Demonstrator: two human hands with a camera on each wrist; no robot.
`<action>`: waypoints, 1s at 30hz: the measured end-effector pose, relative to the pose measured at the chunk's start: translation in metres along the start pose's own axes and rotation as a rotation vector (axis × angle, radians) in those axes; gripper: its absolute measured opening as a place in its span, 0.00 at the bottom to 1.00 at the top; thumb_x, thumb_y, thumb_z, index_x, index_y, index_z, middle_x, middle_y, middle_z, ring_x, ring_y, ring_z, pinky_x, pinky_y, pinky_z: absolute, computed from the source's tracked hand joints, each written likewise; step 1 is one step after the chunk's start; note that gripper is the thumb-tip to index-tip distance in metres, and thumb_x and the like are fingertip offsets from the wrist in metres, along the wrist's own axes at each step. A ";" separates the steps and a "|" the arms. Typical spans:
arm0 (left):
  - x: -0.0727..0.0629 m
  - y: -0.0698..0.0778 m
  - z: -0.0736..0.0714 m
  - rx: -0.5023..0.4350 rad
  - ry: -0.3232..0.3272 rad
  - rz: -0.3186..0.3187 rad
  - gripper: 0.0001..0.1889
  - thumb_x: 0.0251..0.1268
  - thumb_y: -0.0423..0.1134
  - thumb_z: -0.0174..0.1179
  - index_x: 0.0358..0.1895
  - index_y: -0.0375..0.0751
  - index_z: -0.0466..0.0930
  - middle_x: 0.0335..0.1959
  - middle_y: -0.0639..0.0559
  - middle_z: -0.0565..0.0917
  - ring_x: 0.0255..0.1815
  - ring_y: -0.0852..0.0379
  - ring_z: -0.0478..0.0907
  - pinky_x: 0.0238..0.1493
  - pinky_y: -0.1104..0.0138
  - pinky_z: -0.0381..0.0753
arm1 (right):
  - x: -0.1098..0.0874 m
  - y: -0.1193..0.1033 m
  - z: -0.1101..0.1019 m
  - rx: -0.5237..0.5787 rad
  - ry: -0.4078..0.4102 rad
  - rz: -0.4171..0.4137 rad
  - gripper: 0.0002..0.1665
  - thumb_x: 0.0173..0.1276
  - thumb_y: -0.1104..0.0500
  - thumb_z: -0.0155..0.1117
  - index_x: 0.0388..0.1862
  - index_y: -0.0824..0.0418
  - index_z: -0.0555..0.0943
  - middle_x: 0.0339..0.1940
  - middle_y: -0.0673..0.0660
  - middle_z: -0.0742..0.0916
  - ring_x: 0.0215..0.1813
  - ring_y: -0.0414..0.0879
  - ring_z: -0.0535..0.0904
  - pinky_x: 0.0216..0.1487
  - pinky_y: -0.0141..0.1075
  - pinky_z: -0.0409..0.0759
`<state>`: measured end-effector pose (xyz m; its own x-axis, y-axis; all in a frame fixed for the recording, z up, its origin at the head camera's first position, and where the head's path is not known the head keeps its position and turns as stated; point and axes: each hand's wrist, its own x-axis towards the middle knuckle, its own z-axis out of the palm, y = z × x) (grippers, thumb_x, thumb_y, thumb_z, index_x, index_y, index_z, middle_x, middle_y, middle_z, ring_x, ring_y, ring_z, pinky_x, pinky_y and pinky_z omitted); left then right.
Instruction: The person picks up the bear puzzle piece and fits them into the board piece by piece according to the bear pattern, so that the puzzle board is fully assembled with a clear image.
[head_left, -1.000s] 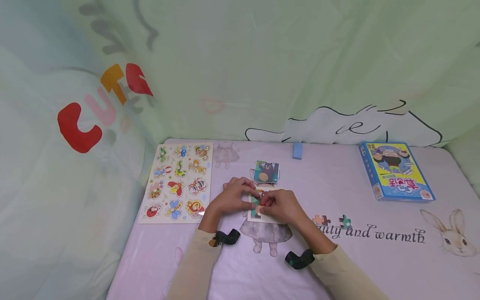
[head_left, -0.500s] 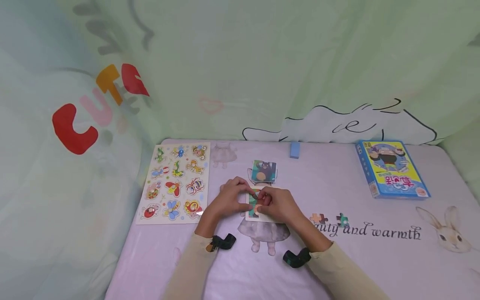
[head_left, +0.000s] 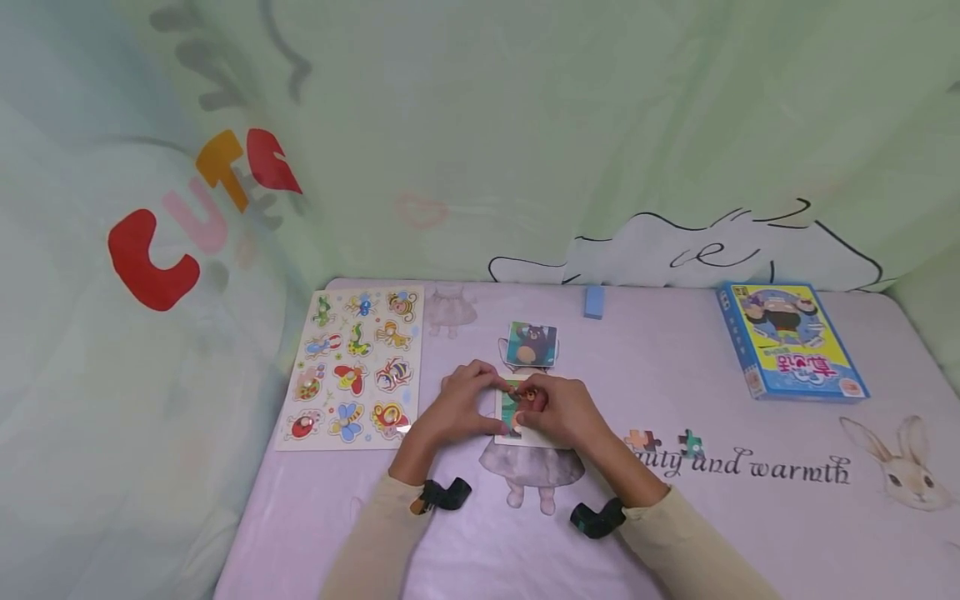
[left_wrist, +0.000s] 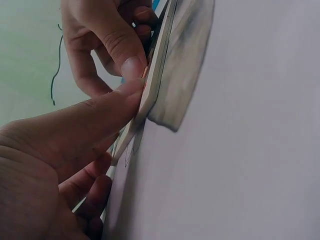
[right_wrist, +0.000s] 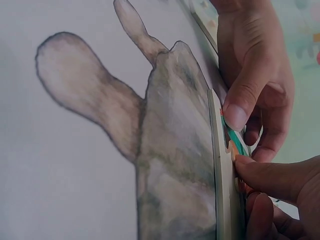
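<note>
Puzzle tray (head_left: 536, 441) part-filled. Right hand (head_left: 564, 410) pinches brown piece (head_left: 534, 402); left hand (head_left: 457, 406), grip wide, touches tray. Loose pieces (head_left: 690, 443), right, seemingly remain.

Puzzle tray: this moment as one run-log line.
left hand: touching puzzle tray | right hand: thumb on orange jigsaw piece | bear card: beyond puzzle tray | loose green jigsaw piece: right of puzzle tray

Head cam: high, wide, facing forward and down; table (head_left: 675, 533) below, wall cloth (head_left: 525, 125) at 12 o'clock, board (head_left: 536, 442) near 6. Left wrist cam: close, low, sideways along board edge; left hand (left_wrist: 55, 155) at 8, right hand (left_wrist: 107, 42) at 11. Right wrist cam: also close, sideways; left hand at 2, right at 4. All share hands, board.
</note>
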<state>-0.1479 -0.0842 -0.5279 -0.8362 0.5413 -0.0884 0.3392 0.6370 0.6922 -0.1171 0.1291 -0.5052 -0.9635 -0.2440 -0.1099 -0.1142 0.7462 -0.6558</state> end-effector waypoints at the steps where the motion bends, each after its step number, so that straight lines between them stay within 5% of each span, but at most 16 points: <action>1: 0.000 0.000 0.000 -0.003 0.002 -0.001 0.27 0.49 0.48 0.79 0.56 0.54 0.84 0.61 0.56 0.75 0.66 0.53 0.69 0.68 0.51 0.60 | 0.000 0.000 0.000 -0.001 0.004 -0.008 0.18 0.58 0.56 0.80 0.47 0.56 0.88 0.23 0.46 0.83 0.27 0.39 0.74 0.31 0.33 0.69; 15: 0.000 0.001 0.001 -0.023 0.001 -0.017 0.28 0.49 0.48 0.79 0.56 0.53 0.83 0.62 0.55 0.74 0.66 0.52 0.67 0.69 0.51 0.59 | -0.015 0.004 -0.012 0.070 -0.043 -0.076 0.20 0.65 0.56 0.74 0.56 0.57 0.87 0.28 0.46 0.84 0.30 0.38 0.75 0.32 0.31 0.74; 30: -0.001 0.002 0.000 -0.018 0.010 -0.010 0.27 0.49 0.48 0.79 0.55 0.52 0.84 0.62 0.53 0.74 0.66 0.50 0.68 0.67 0.50 0.59 | -0.050 0.044 -0.078 -0.067 0.030 0.031 0.14 0.67 0.48 0.72 0.46 0.55 0.90 0.33 0.47 0.86 0.38 0.44 0.76 0.35 0.34 0.75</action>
<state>-0.1468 -0.0832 -0.5262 -0.8437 0.5295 -0.0882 0.3233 0.6325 0.7038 -0.0929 0.2225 -0.4697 -0.9736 -0.2021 -0.1061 -0.0990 0.7929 -0.6012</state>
